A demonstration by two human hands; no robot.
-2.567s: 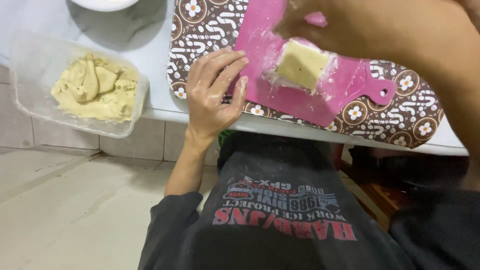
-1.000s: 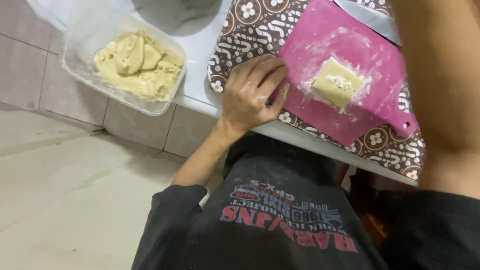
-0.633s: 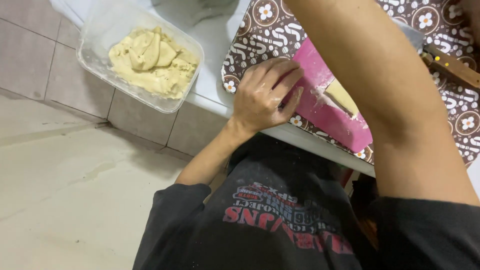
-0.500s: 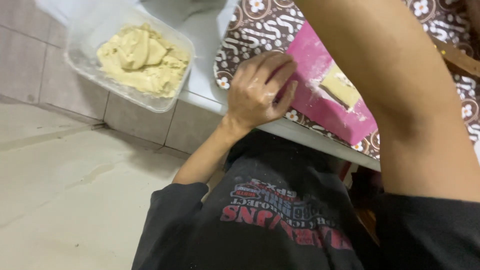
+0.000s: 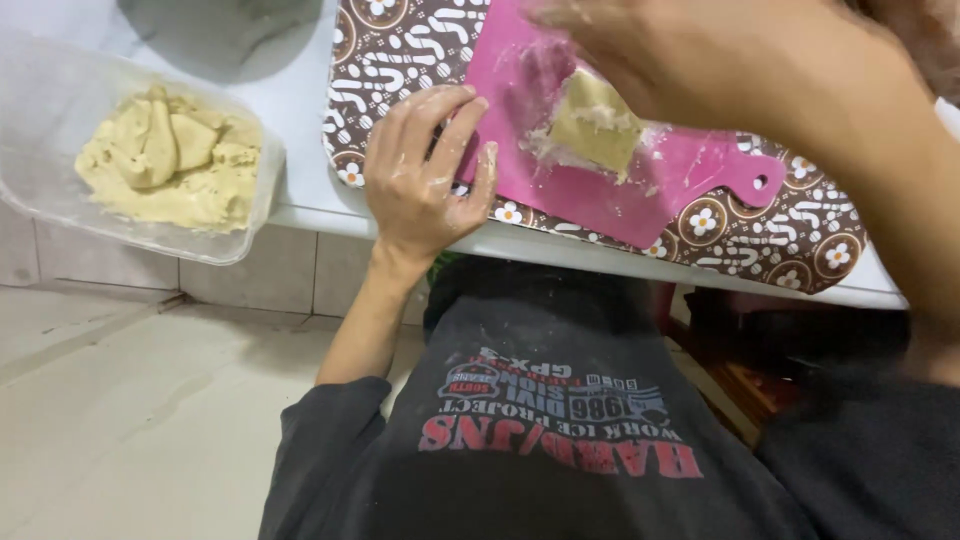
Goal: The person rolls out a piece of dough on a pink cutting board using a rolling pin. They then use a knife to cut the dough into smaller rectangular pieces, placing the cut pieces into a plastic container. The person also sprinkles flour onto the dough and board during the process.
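Clear plastic comes first at the left: a tub on the white counter, holding a heap of pale yellowish dough, well apart from the work. Moving right, a brown-and-white patterned mat lies near the counter's front edge, and on it a pink cutting board dusted with flour, its handle pointing right. The left hand lies flat and open, gripping nothing, palm on the mat and floured fingertips pressed on the board's left edge, which looks like a steadying hold. In the middle of the board sits a squarish lump of dough. The right hand comes in from above, blurred and close to the lens, over the lump's upper side; whether its fingers are closed on the dough or only resting against it cannot be told. Judging from this, shaping the lump well calls for the left hand to hold the board firmly against the mat so it does not slide toward the counter edge, for pressure to go straight down onto the dough rather than sideways, and for enough flour under the lump that it does not stick.
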